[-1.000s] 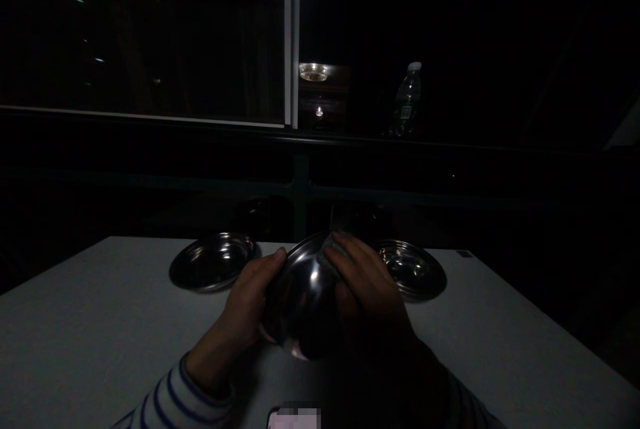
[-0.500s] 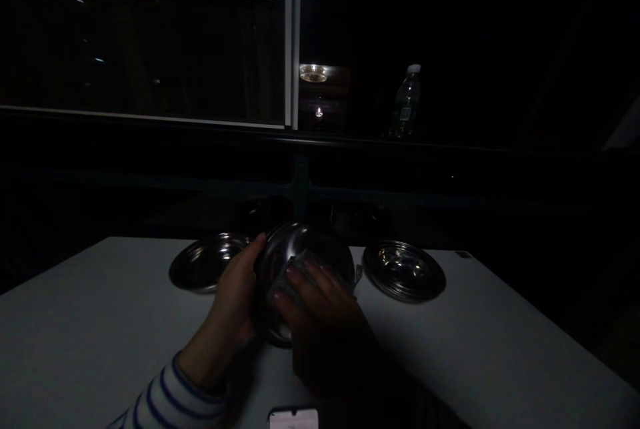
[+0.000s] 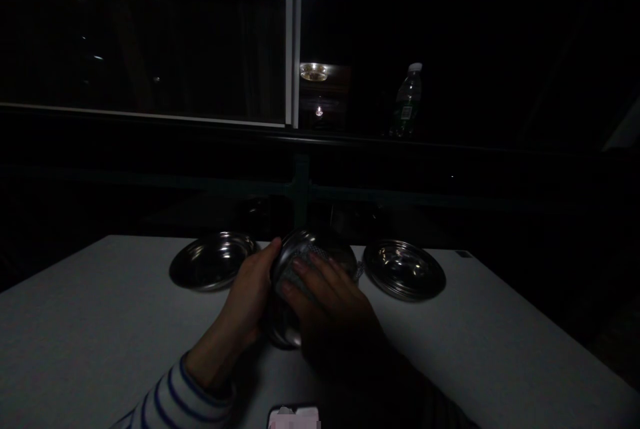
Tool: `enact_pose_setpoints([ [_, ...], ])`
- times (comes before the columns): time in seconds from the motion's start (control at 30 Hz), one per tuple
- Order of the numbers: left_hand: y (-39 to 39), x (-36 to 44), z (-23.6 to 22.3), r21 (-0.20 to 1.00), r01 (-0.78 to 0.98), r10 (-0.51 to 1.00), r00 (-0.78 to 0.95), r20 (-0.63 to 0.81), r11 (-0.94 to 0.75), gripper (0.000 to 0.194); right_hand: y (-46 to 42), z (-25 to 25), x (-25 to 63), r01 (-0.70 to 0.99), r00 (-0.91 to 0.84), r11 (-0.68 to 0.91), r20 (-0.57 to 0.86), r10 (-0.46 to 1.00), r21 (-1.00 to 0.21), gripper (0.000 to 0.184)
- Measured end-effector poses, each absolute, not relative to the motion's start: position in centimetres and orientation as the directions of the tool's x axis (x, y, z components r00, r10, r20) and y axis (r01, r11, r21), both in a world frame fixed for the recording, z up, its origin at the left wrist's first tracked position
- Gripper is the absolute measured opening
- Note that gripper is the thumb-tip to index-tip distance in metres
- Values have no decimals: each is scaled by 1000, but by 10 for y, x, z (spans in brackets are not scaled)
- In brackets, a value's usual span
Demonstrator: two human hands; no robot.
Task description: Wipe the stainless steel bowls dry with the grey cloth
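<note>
My left hand (image 3: pixel 253 289) grips the left rim of a shiny metal plate (image 3: pixel 286 329), which is held tilted above the table. Over the plate's face, my right hand (image 3: pixel 330 295) presses a grey cloth (image 3: pixel 296 273), its fingers bent across it. A corner of the cloth sticks out to the right of that hand. One metal plate (image 3: pixel 200 269) lies on the table left of my hands. A small stack of similar plates (image 3: pixel 403 272) sits to the right. The lower part of my right hand is in deep shadow.
The white table (image 3: pixel 100 335) has its far edge just behind the plates. A phone (image 3: pixel 294 417) lies at the near edge. Beyond the table, a plastic bottle (image 3: pixel 407 102) stands on a dark ledge by the window frame (image 3: pixel 291 42). The room is very dark.
The held plate has turned and shifted slightly to the right, with my left hand moving along with it. My right hand and the cloth have also moved a little to the right.
</note>
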State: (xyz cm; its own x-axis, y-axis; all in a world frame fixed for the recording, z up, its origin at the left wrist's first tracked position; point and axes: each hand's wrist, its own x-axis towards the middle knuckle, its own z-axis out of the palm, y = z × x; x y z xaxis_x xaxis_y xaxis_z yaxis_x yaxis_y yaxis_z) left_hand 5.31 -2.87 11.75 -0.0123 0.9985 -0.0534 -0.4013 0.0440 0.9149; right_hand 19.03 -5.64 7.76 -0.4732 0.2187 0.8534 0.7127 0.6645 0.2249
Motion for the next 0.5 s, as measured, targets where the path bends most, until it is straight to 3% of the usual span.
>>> enact_pose_setpoints([
  [0.2,-30,54,118,874,-476,995,25,-92,93,20,-49,94,211,764,-391,626,884,257,156,37],
  [0.37,-32,53,127,802,-568,978,28,-204,184,20,-45,95,221,781,-357,621,864,356,66,45],
  [0.5,-31,49,134,757,-636,982,5,-191,151,24,-44,92,222,779,-362,624,859,362,65,45],
])
